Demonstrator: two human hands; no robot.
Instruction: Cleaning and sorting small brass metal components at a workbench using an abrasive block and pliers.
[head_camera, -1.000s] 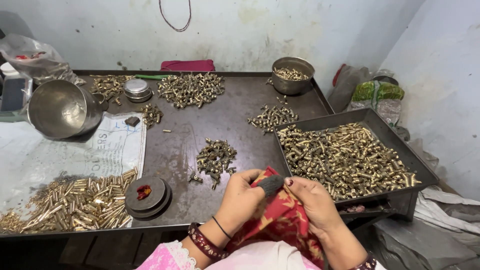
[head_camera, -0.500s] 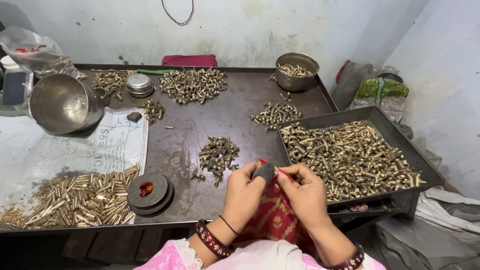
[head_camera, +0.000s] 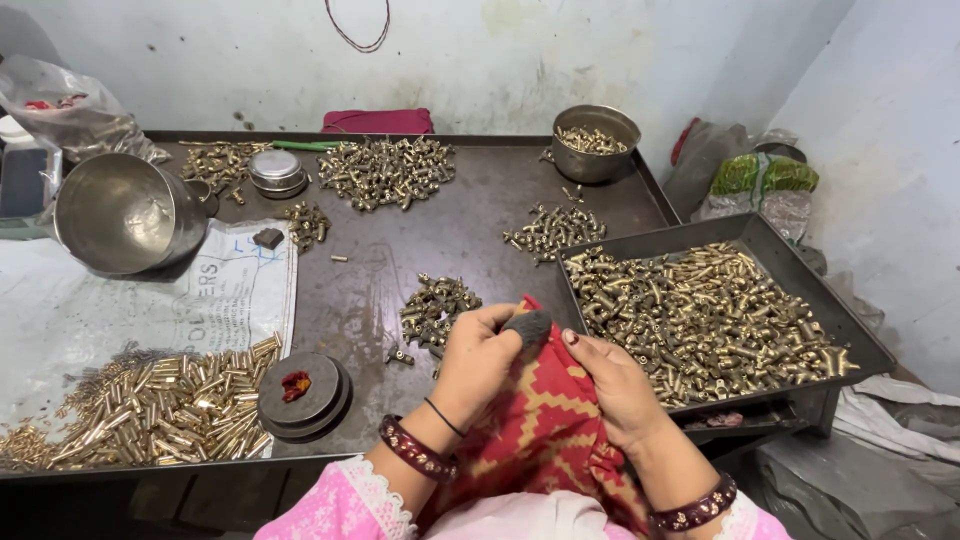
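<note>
Over the near edge of the dark metal table (head_camera: 420, 250), the left hand (head_camera: 478, 358) pinches a small dark grey block (head_camera: 527, 326) in its fingers. The right hand (head_camera: 615, 385) grips the red patterned cloth (head_camera: 540, 430) beneath, apparently bunching it, beside the grey tray of brass pieces (head_camera: 700, 310).

Brass pile (head_camera: 130, 415) cut off left, fingers (head_camera: 505, 322) hiding grey object (head_camera: 528, 326)
</note>
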